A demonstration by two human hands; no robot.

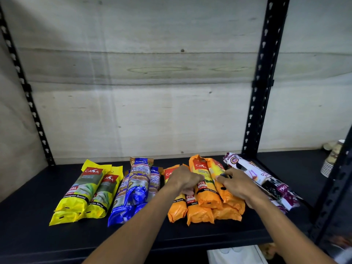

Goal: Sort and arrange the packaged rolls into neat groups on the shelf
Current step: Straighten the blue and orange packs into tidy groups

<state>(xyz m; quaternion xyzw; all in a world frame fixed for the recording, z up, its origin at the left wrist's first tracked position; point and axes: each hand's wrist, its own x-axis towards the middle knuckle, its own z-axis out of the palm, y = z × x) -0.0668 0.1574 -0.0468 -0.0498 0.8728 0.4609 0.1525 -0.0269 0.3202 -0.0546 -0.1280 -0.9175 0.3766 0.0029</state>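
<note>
Black shelf carries four colour groups in a row, so sorting looks mostly done from my seat. Orange rolls, the biggest pile, sit centre-right, stacked in two layers, and both hands are on them. Blue rolls stand just left of orange, one lying on top of the others. Yellow rolls are furthest left, side by side, already neat. White-and-maroon rolls at the right lie slanted and loose, which I judge the main work left, plus squaring the orange stack. Left hand has fingers curled down over the orange packs. Right hand rests on the right orange packs, fingers curved, thumb on top; real grip or just steadying, I cannot tell.
</note>
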